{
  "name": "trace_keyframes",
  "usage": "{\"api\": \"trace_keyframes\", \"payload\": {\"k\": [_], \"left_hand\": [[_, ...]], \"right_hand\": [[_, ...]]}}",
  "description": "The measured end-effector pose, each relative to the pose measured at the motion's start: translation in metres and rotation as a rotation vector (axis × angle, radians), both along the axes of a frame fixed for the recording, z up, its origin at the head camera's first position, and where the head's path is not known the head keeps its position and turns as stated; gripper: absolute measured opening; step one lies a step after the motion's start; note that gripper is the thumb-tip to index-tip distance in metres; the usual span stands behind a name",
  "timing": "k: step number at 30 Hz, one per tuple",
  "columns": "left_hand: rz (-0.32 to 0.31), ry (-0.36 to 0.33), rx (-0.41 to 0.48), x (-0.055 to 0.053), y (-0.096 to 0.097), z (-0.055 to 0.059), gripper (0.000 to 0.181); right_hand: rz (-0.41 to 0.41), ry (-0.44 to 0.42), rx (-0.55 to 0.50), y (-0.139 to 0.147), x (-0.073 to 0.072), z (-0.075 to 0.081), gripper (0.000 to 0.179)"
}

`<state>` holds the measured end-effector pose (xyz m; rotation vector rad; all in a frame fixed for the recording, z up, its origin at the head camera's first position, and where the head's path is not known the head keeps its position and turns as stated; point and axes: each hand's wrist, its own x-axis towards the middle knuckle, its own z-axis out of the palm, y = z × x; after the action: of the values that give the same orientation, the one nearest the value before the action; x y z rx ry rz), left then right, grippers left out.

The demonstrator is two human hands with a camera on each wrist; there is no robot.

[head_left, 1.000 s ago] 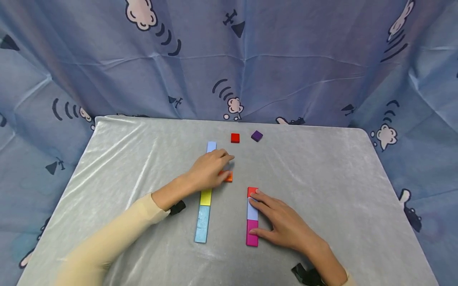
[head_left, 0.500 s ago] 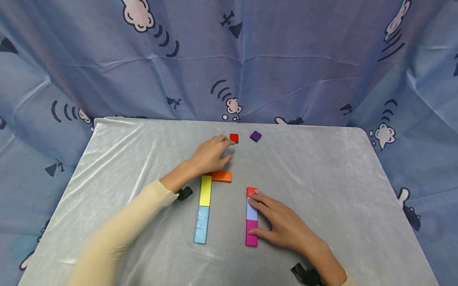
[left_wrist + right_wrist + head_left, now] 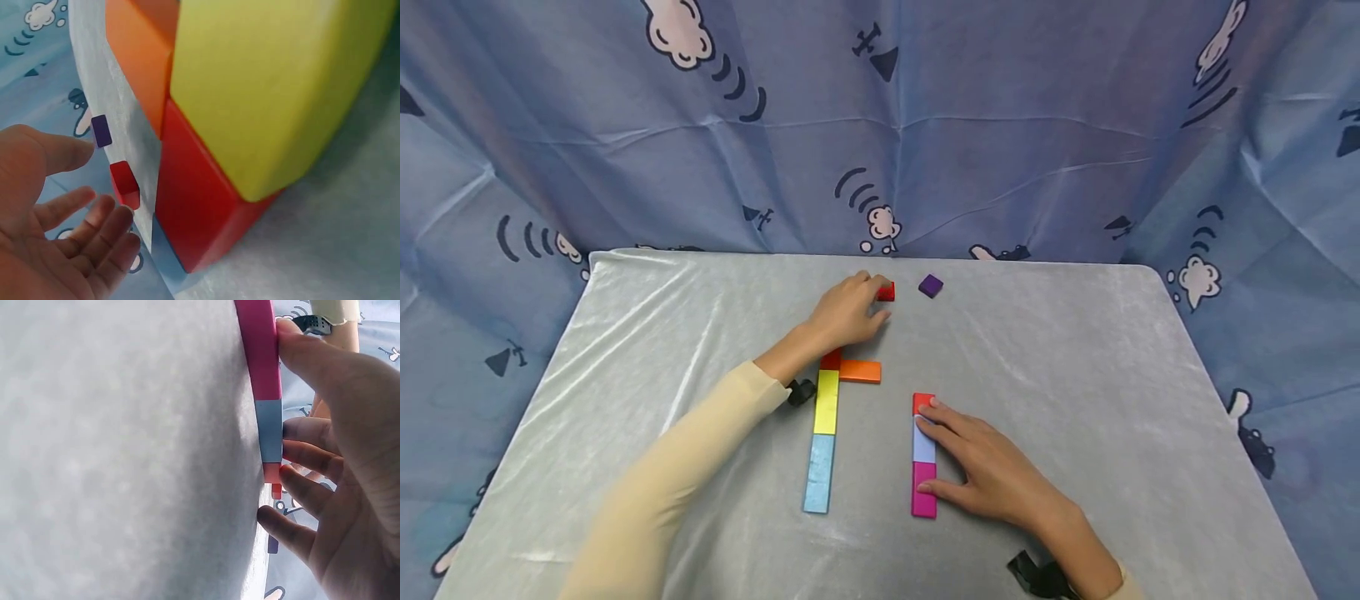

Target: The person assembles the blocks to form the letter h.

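Note:
My left hand [image 3: 848,308] reaches over the far end of the left row, its fingertips at a small red block [image 3: 887,292] near the table's back. In the left wrist view thumb and fingers are spread apart, with nothing gripped between them. Below that wrist, the row runs from a red block [image 3: 831,359] through a yellow block [image 3: 826,402] to a light blue piece [image 3: 819,473]. An orange block [image 3: 861,372] juts rightward from it. My right hand [image 3: 992,462] rests its fingertips along the right row: red block [image 3: 922,402], periwinkle block [image 3: 924,442], magenta block [image 3: 923,492].
A purple block [image 3: 930,286] lies right of the far red one. Pale grey cloth covers the table [image 3: 1075,358], and a blue patterned curtain [image 3: 1000,167] hangs round its back and sides. Each wrist wears a dark device.
My left hand has moved away from me, from beside the orange block to the far red block, uncovering the orange block and the row's red block. The right hand keeps its place.

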<state>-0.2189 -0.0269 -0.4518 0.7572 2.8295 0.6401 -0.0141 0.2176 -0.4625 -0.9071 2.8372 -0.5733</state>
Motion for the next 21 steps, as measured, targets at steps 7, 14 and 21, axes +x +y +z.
{"api": "trace_keyframes", "payload": {"k": [7,14,21], "left_hand": [[0.025,-0.029,-0.036,-0.009,0.009,-0.002,0.056],[0.025,-0.012,-0.072,-0.014,0.014,-0.003,0.050],[-0.018,-0.017,-0.052,-0.014,0.016,-0.002,0.039]], "right_hand": [[0.004,0.005,0.000,0.000,0.000,-0.001,0.084],[0.002,-0.008,0.002,-0.001,-0.001,-0.001,0.084],[0.011,0.002,0.009,0.000,-0.002,-0.002,0.084]]}}
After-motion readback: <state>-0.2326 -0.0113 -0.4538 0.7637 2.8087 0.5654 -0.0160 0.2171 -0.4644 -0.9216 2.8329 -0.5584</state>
